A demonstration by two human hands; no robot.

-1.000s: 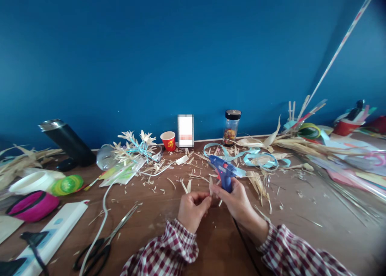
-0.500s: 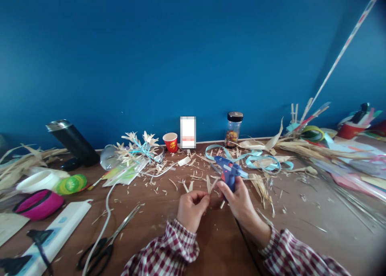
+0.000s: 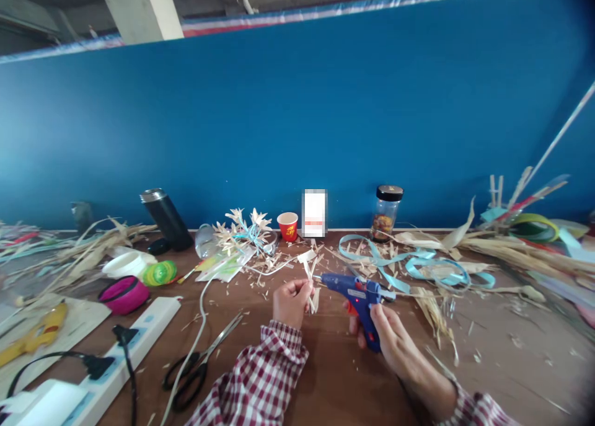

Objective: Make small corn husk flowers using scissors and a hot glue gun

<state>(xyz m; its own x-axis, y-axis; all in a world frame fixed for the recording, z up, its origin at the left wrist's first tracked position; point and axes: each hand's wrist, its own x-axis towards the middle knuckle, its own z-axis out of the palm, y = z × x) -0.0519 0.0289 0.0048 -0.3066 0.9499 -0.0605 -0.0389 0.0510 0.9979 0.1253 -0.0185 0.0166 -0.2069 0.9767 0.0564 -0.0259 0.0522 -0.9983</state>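
Observation:
My right hand (image 3: 388, 330) is wrapped round the handle of a blue hot glue gun (image 3: 354, 294), whose nozzle points left. Between the fingertips of my left hand (image 3: 291, 302) is a small flower of pale corn husk strips (image 3: 315, 296), pinched at its middle. The nozzle tip is right at the husk flower; whether they touch I cannot tell. Behind my left hand, a bunch of finished-looking husk flowers (image 3: 244, 230) with light blue stems lies by a clear plastic bag.
Black-handled scissors (image 3: 198, 367) and a white power strip (image 3: 127, 361) lie at left, with a white cable (image 3: 203, 311) between. A red paper cup (image 3: 287, 227), a lidded jar (image 3: 387, 214) and blue ribbon (image 3: 395, 268) stand or lie behind. Husk scraps litter the table (image 3: 344, 382).
The glue gun has turned from pointing away to sideways, its nozzle now at the husk piece. My left hand has lifted the husk slightly. The camera view has tilted up and swung left.

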